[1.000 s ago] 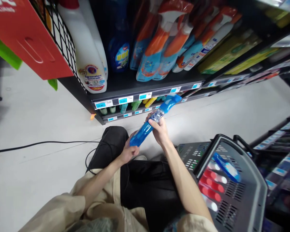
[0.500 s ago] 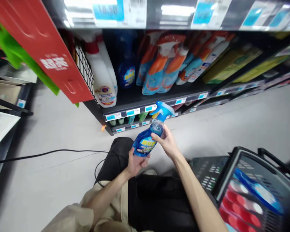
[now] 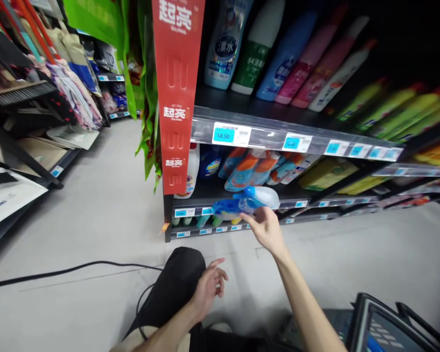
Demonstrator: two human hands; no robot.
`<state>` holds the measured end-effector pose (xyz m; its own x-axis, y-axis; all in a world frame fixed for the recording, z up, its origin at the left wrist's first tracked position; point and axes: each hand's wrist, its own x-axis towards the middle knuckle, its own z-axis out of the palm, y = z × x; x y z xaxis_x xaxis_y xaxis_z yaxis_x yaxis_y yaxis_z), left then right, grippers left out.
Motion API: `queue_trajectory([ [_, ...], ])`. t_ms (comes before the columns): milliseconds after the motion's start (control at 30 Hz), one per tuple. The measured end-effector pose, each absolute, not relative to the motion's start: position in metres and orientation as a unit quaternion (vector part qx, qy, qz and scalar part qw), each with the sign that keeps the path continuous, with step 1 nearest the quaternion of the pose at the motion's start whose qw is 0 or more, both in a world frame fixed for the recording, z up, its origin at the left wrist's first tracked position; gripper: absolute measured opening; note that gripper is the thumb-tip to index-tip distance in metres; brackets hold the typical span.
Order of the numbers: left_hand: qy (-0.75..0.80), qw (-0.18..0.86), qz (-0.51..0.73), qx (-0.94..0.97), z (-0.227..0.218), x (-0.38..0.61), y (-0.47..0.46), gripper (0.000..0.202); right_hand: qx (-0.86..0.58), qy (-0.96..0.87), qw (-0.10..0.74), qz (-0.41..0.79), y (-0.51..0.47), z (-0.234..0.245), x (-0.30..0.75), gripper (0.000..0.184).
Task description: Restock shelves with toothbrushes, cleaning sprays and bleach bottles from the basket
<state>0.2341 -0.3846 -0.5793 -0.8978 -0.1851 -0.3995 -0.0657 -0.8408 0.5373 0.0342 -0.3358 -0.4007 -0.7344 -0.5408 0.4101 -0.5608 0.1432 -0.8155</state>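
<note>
My right hand (image 3: 267,230) is closed round the neck of a blue spray bottle (image 3: 227,207), a cleaner with a trigger head, blurred by motion. It tilts nearly on its side in front of the lower shelf, its base pointing left. Lower down, by my dark-trousered knee (image 3: 185,266), my left hand (image 3: 208,286) holds nothing, its fingers loosely spread. Behind the spray bottle, orange and blue spray bottles (image 3: 242,171) stand on that shelf. A dark blue bottle (image 3: 209,164) and a white bottle (image 3: 192,171) are to their left.
An upper shelf (image 3: 264,134) with price tags carries several bleach and cleaner bottles. A red sign strip (image 3: 178,98) edges the shelf end, with green packages (image 3: 132,63) hanging beside it. A black cable (image 3: 95,264) crosses the floor. A shopping basket (image 3: 363,318) sits at lower right.
My left hand has let go of the blue spray bottle. My right hand has carried it forward to the shelf and tipped it further over. The view has swung up and left.
</note>
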Motion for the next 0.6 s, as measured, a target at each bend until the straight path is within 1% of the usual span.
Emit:
queue_trajectory([
  [67, -0.298, 0.028, -0.928, 0.223, -0.578, 0.236, -0.385, 0.085, 0.391, -0.741, 0.001, 0.546, -0.358, -0.382, 0.016, 0.038],
  [167, -0.319, 0.030, -0.921, 0.220, -0.576, 0.237, -0.385, 0.074, 0.437, -0.720, 0.003, 0.539, -0.391, -0.371, -0.011, 0.040],
  [233, -0.322, 0.032, -0.920, 0.222, -0.577, 0.237, -0.385, 0.069, 0.457, -0.721, 0.019, 0.521, -0.411, -0.375, -0.026, 0.043],
  [300, -0.320, 0.031, -0.921, 0.219, -0.577, 0.237, -0.384, 0.065, 0.464, -0.725, 0.018, 0.509, -0.427, -0.384, -0.039, 0.045],
  [467, -0.340, 0.013, -0.918, 0.205, -0.577, 0.242, -0.383, 0.051, 0.467, -0.718, -0.038, 0.514, -0.451, -0.407, -0.055, 0.047],
  [600, -0.337, 0.003, -0.918, 0.207, -0.577, 0.244, -0.384, 0.044, 0.465, -0.719, -0.068, 0.511, -0.462, -0.410, -0.064, 0.048],
])
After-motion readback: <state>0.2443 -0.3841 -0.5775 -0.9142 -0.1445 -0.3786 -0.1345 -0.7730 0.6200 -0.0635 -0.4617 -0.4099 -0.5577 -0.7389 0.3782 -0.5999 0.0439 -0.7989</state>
